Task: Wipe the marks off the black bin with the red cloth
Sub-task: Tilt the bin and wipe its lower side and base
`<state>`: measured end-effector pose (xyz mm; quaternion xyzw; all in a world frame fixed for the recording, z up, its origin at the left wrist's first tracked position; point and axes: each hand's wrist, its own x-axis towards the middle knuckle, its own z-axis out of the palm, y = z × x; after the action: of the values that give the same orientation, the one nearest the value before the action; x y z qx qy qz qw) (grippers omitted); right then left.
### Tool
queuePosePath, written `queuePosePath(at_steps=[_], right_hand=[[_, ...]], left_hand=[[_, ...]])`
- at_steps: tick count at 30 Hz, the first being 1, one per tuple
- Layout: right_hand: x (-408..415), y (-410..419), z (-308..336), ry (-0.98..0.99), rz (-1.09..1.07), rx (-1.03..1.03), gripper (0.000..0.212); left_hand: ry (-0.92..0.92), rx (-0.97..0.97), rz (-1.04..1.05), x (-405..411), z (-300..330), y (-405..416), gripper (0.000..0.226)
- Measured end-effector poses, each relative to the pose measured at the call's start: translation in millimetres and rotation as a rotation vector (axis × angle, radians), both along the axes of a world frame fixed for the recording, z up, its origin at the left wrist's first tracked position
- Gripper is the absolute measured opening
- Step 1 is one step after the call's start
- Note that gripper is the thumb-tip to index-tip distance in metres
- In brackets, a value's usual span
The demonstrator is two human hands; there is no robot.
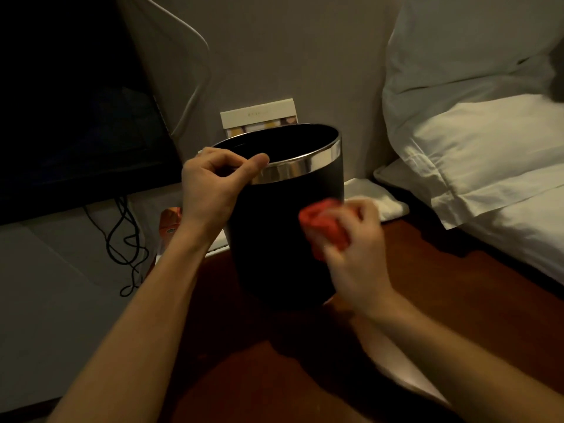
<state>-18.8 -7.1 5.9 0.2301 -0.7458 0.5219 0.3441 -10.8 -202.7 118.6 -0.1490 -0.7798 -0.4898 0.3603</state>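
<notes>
Dim bedside surface: left hand pinches the bin rim — light, likely tippy; right hand presses the soft bunched cloth to its smooth side.

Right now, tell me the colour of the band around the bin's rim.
Shiny silver band, on the black bin; head view.

The bin is matt black with a shiny silver band round its rim; the crumpled cloth at its four o'clock side is bright red. The wooden top under it is dark reddish brown; the pillows at two o'clock are plain white; the card at twelve o'clock is cream with a row of pink, yellow and brown squares.
</notes>
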Motion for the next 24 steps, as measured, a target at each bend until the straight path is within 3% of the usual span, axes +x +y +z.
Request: queuePosePath(at_steps=[3, 5, 11, 16, 19, 24], right_hand=[[-9, -4, 48, 0.084, -0.092, -0.135, 0.028], [-10, -12, 51, 0.132, -0.098, -0.093, 0.025], [1, -13, -31, 0.306, -0.092, 0.457, 0.020], [9, -7, -74, 0.187, 0.005, 0.712, 0.012], [11, 1, -77, 0.069, 0.089, 0.628, 0.015], [9, 21, -54, -0.161, 0.080, 0.077, 0.018]], left_hand=[[-0.019, 0.003, -0.012, 0, 1, -2, 0.020], [-0.019, -0.004, -0.007, -1, 1, -4, 0.022], [-0.005, 0.030, 0.045, -1, 4, -5, 0.033], [0.077, -0.366, 0.272, 9, -8, 48, 0.032], [0.106, -0.386, 0.346, 8, -13, 69, 0.039], [0.036, -0.220, 0.235, 4, -9, 33, 0.024]])
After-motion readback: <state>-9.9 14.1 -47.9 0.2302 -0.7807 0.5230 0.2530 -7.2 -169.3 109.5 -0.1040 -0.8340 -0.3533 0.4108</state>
